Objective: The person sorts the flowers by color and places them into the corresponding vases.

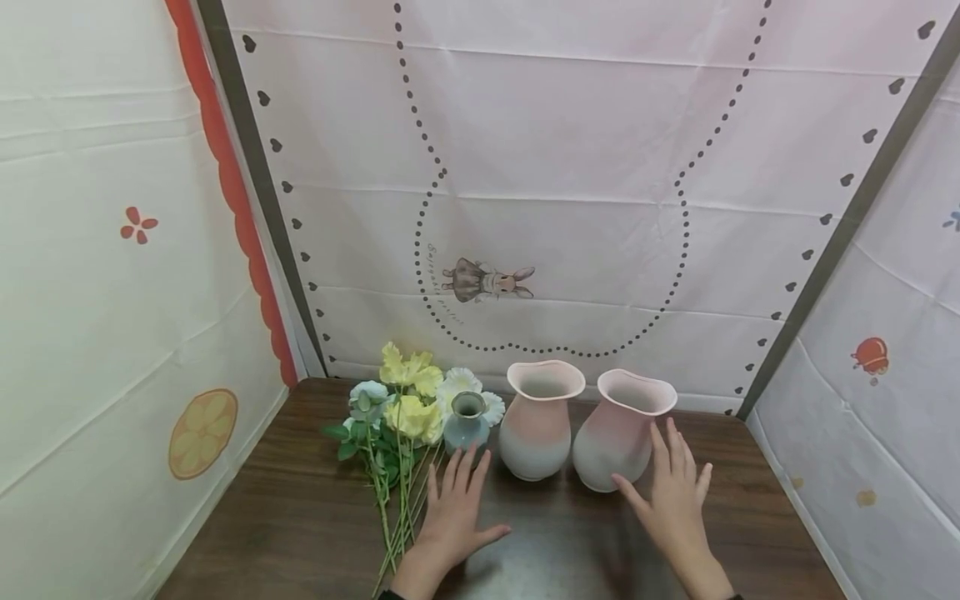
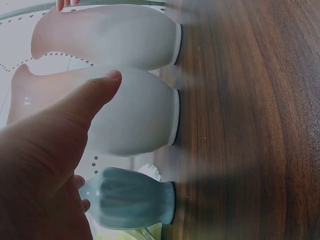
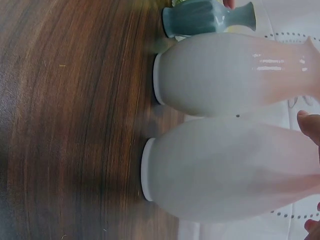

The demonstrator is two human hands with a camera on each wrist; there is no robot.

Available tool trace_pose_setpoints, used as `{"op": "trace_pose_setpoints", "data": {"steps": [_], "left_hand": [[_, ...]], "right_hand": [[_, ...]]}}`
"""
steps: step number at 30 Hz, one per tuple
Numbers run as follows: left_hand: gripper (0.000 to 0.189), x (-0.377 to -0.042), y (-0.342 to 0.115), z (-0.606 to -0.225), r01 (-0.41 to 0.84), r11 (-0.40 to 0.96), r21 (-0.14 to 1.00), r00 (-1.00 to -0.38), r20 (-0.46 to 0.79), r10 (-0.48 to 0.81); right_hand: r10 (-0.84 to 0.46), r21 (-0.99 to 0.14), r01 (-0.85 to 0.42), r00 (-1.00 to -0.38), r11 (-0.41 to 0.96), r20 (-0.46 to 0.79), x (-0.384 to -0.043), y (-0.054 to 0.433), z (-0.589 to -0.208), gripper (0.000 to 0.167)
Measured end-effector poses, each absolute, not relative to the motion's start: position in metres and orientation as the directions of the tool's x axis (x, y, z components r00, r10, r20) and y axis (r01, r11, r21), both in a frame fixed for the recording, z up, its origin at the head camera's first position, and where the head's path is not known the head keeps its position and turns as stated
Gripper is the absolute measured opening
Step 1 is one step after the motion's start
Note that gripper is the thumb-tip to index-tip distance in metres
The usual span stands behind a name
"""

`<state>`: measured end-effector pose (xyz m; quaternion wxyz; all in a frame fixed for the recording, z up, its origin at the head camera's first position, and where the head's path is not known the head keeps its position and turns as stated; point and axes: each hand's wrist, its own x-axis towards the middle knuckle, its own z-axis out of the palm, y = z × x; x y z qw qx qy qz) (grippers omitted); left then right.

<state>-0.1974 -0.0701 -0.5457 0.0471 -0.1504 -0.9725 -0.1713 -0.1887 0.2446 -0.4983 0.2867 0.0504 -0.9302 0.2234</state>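
Two pink-and-white vases with wavy rims stand side by side near the back of the table; the right-hand vase is beside my right hand. That hand has its fingers spread, thumb and fingertips close to the vase; I cannot tell whether they touch it. My left hand is spread in front of a small blue-green vase, its fingertips near that vase's body. In the left wrist view, the left thumb extends in front of the middle vase. Neither hand grips anything.
Yellow flowers and pale blue flowers with long green stems lie left of the small vase. The dark wooden table is bounded by a printed cloth behind and cloth walls at both sides.
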Motion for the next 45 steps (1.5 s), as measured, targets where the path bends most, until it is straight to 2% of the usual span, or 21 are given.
{"op": "trace_pose_setpoints", "data": {"steps": [8, 17, 25, 34, 45], "left_hand": [[0.112, -0.196, -0.072, -0.547, 0.299, 0.895, 0.331, -0.954, 0.137, 0.268], [0.112, -0.195, -0.076, -0.551, 0.287, 0.884, 0.369, -0.957, 0.137, 0.254], [0.112, -0.195, -0.077, -0.553, 0.291, 0.875, 0.387, -0.957, 0.133, 0.259], [0.111, -0.195, -0.079, -0.552, 0.272, 0.887, 0.374, -0.962, 0.104, 0.251], [0.109, -0.192, -0.081, -0.552, 0.262, 0.888, 0.379, -0.965, 0.093, 0.245]], "right_hand": [[0.093, -0.510, -0.196, -0.869, 0.838, 0.487, -0.197, 0.250, -0.498, 0.098], [0.130, -0.580, -0.206, -0.865, 0.788, 0.484, -0.208, 0.254, -0.499, 0.093], [0.199, -0.783, -0.189, -0.907, 0.593, 0.370, -0.214, 0.253, -0.498, 0.084], [0.214, -0.855, -0.227, -0.908, 0.467, 0.359, -0.226, 0.248, -0.500, 0.085], [0.247, -0.883, -0.202, -0.912, 0.424, 0.328, -0.233, 0.247, -0.507, 0.082]]}}
